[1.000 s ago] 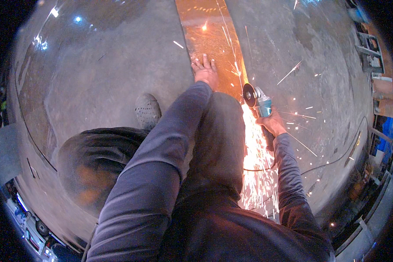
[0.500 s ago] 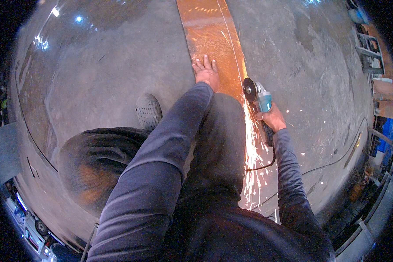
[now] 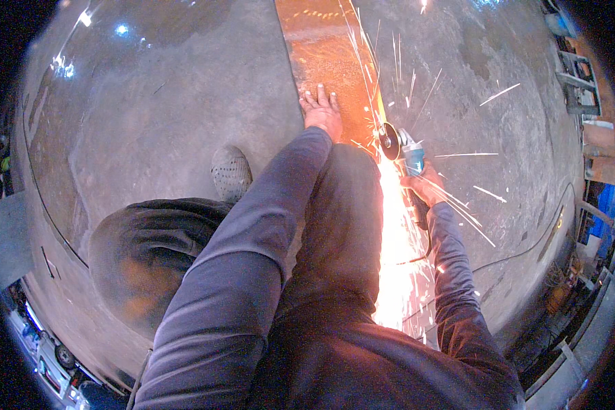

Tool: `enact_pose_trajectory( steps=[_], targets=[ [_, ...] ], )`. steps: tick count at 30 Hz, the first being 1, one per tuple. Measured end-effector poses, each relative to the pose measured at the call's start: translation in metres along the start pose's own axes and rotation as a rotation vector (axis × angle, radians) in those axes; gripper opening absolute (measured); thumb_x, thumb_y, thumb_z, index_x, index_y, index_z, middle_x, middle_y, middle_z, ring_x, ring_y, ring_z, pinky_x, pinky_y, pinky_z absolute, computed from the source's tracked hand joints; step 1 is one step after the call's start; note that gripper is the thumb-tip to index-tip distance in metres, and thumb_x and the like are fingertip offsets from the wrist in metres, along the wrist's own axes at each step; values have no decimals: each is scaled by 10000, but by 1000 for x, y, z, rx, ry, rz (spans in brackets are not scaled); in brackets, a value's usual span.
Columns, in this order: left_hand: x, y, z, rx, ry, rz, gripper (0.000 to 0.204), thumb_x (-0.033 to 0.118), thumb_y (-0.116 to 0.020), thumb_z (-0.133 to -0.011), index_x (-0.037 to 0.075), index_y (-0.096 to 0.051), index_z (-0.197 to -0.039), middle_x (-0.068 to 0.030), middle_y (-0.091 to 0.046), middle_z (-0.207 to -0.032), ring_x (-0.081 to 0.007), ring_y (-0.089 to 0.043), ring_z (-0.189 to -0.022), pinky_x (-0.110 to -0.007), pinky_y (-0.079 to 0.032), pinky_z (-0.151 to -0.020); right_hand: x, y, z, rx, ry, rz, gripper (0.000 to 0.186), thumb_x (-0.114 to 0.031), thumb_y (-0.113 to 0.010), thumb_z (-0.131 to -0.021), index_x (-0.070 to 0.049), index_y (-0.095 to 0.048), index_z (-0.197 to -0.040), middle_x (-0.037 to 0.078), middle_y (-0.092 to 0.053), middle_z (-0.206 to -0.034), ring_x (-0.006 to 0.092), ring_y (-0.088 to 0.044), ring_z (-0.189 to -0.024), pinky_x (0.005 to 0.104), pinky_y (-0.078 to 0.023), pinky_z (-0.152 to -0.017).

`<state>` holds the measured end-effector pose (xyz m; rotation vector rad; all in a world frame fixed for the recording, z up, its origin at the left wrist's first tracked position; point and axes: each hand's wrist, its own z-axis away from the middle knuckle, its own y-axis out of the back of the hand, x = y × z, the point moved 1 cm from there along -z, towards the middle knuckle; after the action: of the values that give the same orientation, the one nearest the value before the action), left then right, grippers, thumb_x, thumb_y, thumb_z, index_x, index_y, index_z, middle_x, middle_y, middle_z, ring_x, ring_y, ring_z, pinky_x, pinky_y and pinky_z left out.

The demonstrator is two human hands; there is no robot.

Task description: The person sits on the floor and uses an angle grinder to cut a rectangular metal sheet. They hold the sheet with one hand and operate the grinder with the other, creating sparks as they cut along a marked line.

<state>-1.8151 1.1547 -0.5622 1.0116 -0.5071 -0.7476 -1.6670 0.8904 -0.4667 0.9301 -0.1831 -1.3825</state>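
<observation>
Left hand (image 3: 323,117): you've got it laid palm down on the rusty orange plate (image 3: 331,58), left of the plate's middle, fingers a bit spread, not closed round anything. Plate is a long flat strip lying on the grey concrete floor (image 3: 164,89), running away from you to the upper edge of view. Your right leg (image 3: 342,219) covers its near part.

Right hand (image 3: 427,186): wrapped round the body of the teal-and-black angle grinder (image 3: 415,162), thumb on the left side. Grinder sits off the plate's right side, its dark disc (image 3: 389,141) tilted up on edge at the right-hand border of the plate, near your right knee. Glare is strong there, so can't tell how deep the disc goes.

Sparks (image 3: 398,239) pour back toward you in a white-hot stream between your right leg and right forearm; stray streaks fly over the plate, the floor and your right sleeve (image 3: 454,256). Your light dotted shoe (image 3: 231,173) is on the floor, left of the plate, well apart from the grinder
</observation>
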Motion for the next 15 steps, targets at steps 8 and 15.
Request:
enact_pose_trajectory(
  steps=[8, 15],
  targets=[
    [8, 23, 10, -76, -11, -17, 938, 340, -705, -854, 45, -183, -1575, -299, -60, -1620, -586, -193, -1426, -677, -201, -1129, 34, -11, -13, 102, 54, 14, 670, -197, -809, -655, 20, -555, -1237, 133, -687, -1043, 284, -677, -938, 376, -523, -849],
    [6, 3, -2, -34, 14, -17, 1010, 419, -716, -819, 49, -162, -1578, -321, -23, -1612, -608, -168, -1421, -682, -179, -1133, 18, -10, 4, 75, -40, 54, 776, -215, -816, -621, 21, -514, -1296, 192, -677, -1126, 326, -671, -996, 402, -520, -884]
  ],
)
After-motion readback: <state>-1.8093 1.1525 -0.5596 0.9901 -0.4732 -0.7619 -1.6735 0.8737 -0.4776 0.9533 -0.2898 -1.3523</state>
